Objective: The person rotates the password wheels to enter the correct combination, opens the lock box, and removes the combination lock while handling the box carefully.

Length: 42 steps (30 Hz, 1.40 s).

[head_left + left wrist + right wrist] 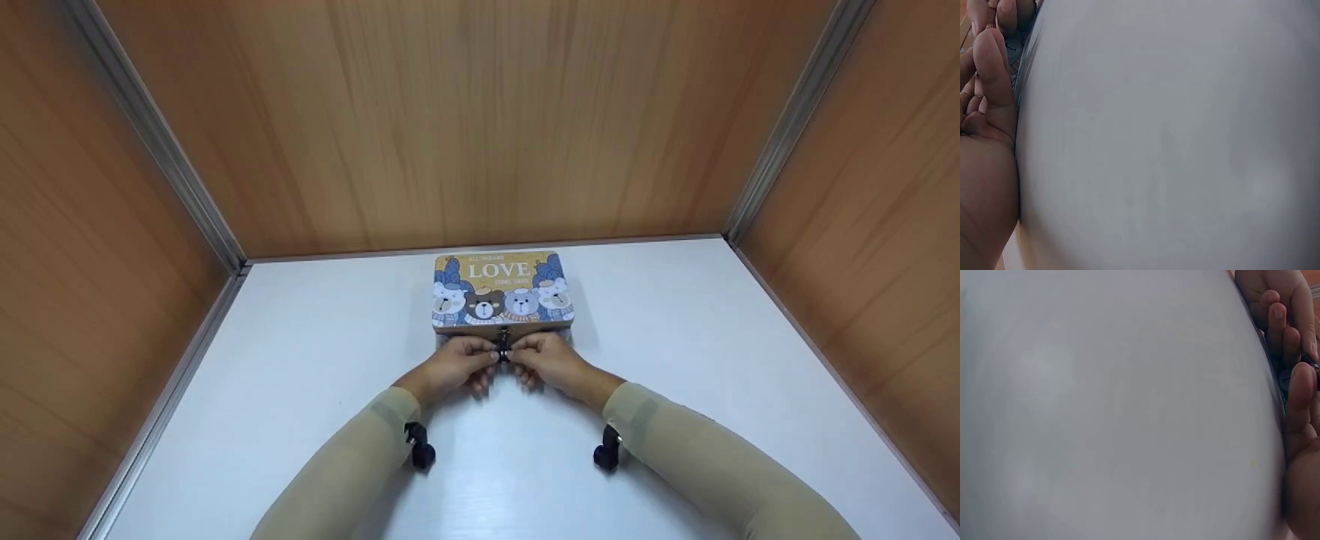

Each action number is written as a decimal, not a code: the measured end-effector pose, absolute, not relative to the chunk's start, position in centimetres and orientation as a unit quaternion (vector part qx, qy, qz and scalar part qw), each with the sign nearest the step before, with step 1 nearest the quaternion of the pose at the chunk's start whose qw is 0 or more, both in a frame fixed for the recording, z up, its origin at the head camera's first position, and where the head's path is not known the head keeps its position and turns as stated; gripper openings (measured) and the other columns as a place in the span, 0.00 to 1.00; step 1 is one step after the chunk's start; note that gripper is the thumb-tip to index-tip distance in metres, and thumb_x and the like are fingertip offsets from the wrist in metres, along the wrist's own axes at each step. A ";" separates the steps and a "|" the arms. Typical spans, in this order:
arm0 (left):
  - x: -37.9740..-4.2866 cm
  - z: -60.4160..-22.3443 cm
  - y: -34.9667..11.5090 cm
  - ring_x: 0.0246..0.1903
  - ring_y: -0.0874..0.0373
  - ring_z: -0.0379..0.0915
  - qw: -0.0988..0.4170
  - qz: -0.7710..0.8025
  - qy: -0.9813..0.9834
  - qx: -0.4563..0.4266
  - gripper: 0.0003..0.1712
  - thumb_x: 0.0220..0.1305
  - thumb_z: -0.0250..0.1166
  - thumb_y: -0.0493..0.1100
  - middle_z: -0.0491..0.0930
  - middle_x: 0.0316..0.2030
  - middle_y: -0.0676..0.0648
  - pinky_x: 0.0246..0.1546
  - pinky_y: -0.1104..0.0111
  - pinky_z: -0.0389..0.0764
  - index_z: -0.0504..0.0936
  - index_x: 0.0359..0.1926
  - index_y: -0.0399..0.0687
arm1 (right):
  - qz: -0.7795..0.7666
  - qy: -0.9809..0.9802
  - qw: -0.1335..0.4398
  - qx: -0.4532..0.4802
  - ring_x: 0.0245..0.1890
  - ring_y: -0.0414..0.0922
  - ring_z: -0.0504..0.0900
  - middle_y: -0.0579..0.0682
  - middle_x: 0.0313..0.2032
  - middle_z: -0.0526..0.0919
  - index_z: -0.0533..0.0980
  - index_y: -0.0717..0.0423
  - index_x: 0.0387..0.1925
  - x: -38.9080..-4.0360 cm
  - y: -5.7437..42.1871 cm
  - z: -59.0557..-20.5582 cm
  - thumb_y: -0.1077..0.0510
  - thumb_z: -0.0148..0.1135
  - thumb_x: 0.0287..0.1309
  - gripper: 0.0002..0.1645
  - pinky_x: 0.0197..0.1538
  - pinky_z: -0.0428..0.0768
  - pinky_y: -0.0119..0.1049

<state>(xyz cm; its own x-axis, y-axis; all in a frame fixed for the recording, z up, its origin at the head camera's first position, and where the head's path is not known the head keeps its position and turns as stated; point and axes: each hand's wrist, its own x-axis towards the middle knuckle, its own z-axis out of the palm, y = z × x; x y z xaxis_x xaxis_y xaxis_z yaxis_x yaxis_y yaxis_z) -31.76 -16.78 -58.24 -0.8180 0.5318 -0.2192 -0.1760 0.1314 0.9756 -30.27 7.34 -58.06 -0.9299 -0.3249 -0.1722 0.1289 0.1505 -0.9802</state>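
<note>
A lidded box (502, 289) with cartoon bears and the word LOVE on its top stands closed toward the back of the white table. At the middle of its front hangs a small black lock (503, 345). My left hand (457, 364) pinches the lock from the left between thumb and index finger. From the other side my right hand (551, 364) pinches it the same way, the two thumbs nearly meeting. The other fingers of both hands are loosely bent below. In the wrist views, hands and fingers hide most of the lock.
The white tabletop (322, 360) spreads out on both sides of the box. A wooden back panel (480, 127) rises close behind the box, with wooden side panels (862, 187) in metal framing to the left and right. A small black camera hangs from each sleeved wrist.
</note>
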 end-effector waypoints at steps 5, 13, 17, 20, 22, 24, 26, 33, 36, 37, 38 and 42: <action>-31.7 -58.2 -16.8 0.27 0.60 0.83 0.273 0.643 0.704 0.128 0.10 0.85 0.65 0.39 0.86 0.36 0.47 0.30 0.70 0.90 0.87 0.55 0.37 | -0.640 0.745 0.177 -0.072 0.21 0.38 0.83 0.47 0.26 0.87 0.87 0.62 0.42 -30.4 7.3 -58.2 0.60 0.68 0.77 0.08 0.26 0.86 0.30; -31.7 -58.1 -16.8 0.27 0.61 0.82 0.272 0.639 0.708 0.127 0.12 0.85 0.65 0.40 0.85 0.35 0.48 0.29 0.70 0.90 0.86 0.58 0.35 | -0.629 0.754 0.177 -0.069 0.19 0.37 0.82 0.46 0.23 0.86 0.88 0.64 0.43 -30.4 7.2 -58.4 0.57 0.66 0.80 0.13 0.23 0.84 0.29; -31.7 -58.0 -16.8 0.27 0.60 0.83 0.274 0.638 0.708 0.126 0.12 0.85 0.65 0.40 0.86 0.35 0.48 0.30 0.70 0.91 0.87 0.58 0.36 | -0.628 0.755 0.177 -0.068 0.18 0.37 0.81 0.46 0.24 0.86 0.88 0.64 0.43 -30.3 7.2 -58.3 0.56 0.65 0.81 0.14 0.23 0.84 0.29; -31.7 -58.0 -16.8 0.27 0.60 0.83 0.275 0.636 0.709 0.126 0.11 0.86 0.64 0.39 0.86 0.35 0.48 0.30 0.69 0.91 0.87 0.57 0.37 | -0.631 0.753 0.177 -0.065 0.19 0.38 0.82 0.46 0.24 0.87 0.87 0.64 0.41 -30.3 7.2 -58.3 0.56 0.66 0.81 0.15 0.23 0.85 0.29; -31.7 -58.0 -16.9 0.27 0.60 0.83 0.275 0.636 0.710 0.127 0.11 0.86 0.64 0.40 0.86 0.35 0.48 0.30 0.70 0.91 0.87 0.57 0.37 | -0.634 0.750 0.174 -0.064 0.19 0.38 0.83 0.47 0.24 0.87 0.87 0.64 0.41 -30.3 7.2 -58.4 0.56 0.66 0.80 0.14 0.24 0.85 0.29; -31.6 -58.0 -16.8 0.27 0.60 0.83 0.275 0.636 0.710 0.126 0.11 0.85 0.64 0.40 0.86 0.35 0.48 0.30 0.70 0.90 0.87 0.57 0.37 | -0.637 0.749 0.170 -0.066 0.20 0.38 0.83 0.47 0.25 0.87 0.87 0.64 0.42 -30.3 7.2 -58.4 0.56 0.67 0.79 0.14 0.24 0.86 0.30; -31.6 -58.0 -16.8 0.26 0.60 0.83 0.274 0.636 0.710 0.128 0.11 0.86 0.64 0.40 0.86 0.34 0.48 0.30 0.70 0.90 0.87 0.57 0.36 | -0.638 0.748 0.169 -0.065 0.20 0.39 0.84 0.48 0.26 0.87 0.87 0.64 0.43 -30.3 7.2 -58.4 0.57 0.68 0.77 0.12 0.25 0.86 0.30; -31.7 -58.0 -16.8 0.26 0.60 0.83 0.272 0.637 0.710 0.125 0.11 0.85 0.65 0.40 0.85 0.34 0.48 0.29 0.70 0.90 0.88 0.56 0.38 | -0.639 0.747 0.177 -0.050 0.22 0.39 0.85 0.49 0.28 0.89 0.87 0.63 0.47 -30.4 7.2 -58.2 0.61 0.72 0.73 0.09 0.27 0.88 0.31; -31.6 -58.0 -16.9 0.26 0.60 0.82 0.274 0.640 0.706 0.130 0.11 0.85 0.65 0.40 0.85 0.34 0.48 0.30 0.70 0.90 0.87 0.56 0.37 | -0.643 0.743 0.178 -0.049 0.21 0.39 0.85 0.49 0.28 0.89 0.86 0.65 0.49 -30.4 7.3 -58.2 0.62 0.71 0.74 0.09 0.27 0.88 0.30; -31.6 -58.0 -16.9 0.26 0.60 0.82 0.276 0.641 0.704 0.132 0.11 0.86 0.65 0.40 0.85 0.34 0.48 0.29 0.70 0.90 0.87 0.56 0.37 | -0.644 0.742 0.178 -0.050 0.21 0.38 0.85 0.48 0.28 0.88 0.86 0.66 0.49 -30.4 7.3 -58.2 0.62 0.71 0.74 0.09 0.27 0.88 0.30; -31.6 -58.0 -16.8 0.27 0.60 0.82 0.277 0.643 0.701 0.134 0.11 0.86 0.65 0.40 0.85 0.34 0.48 0.29 0.70 0.90 0.87 0.56 0.37 | -0.644 0.742 0.179 -0.051 0.21 0.38 0.85 0.48 0.27 0.88 0.86 0.66 0.49 -30.4 7.3 -58.2 0.62 0.71 0.74 0.09 0.27 0.88 0.29; -31.5 -57.9 -16.8 0.27 0.60 0.81 0.281 0.647 0.696 0.136 0.10 0.86 0.64 0.40 0.85 0.34 0.47 0.29 0.70 0.89 0.86 0.55 0.36 | -0.643 0.742 0.177 -0.064 0.21 0.38 0.84 0.47 0.27 0.88 0.85 0.66 0.49 -30.4 7.4 -58.3 0.62 0.69 0.76 0.10 0.26 0.87 0.29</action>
<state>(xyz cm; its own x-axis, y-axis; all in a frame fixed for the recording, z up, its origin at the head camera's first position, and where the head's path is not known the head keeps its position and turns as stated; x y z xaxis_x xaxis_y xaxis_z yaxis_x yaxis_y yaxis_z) -31.54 -16.84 -57.94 -0.8053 0.5529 -0.2140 -0.1736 0.1252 0.9768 -30.35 7.38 -58.29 -0.9294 -0.3224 -0.1797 0.1318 0.1648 -0.9775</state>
